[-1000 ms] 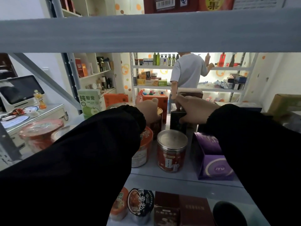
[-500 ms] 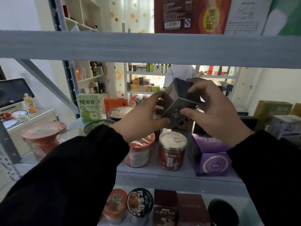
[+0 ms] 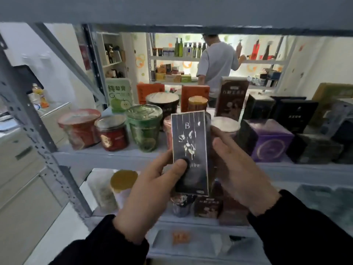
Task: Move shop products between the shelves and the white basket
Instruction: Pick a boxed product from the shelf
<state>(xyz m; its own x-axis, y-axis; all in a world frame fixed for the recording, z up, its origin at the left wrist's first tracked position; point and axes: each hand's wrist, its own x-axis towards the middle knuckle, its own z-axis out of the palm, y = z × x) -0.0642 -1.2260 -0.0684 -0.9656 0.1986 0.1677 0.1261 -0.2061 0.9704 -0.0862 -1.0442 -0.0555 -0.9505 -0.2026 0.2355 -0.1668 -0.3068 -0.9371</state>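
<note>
Background: stocked grey metal shelf (image 3: 114, 155).
Item: tall black cardboard box (image 3: 189, 150), upright before shelf.
Left hand (image 3: 149, 194): grips box base.
Right hand (image 3: 240, 169): holds its right edge.
Technique: keep both grips; clear shelf edge.

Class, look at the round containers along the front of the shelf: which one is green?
The green foil-lidded cup, standing right of the red jar; the others look red or pink.
</note>
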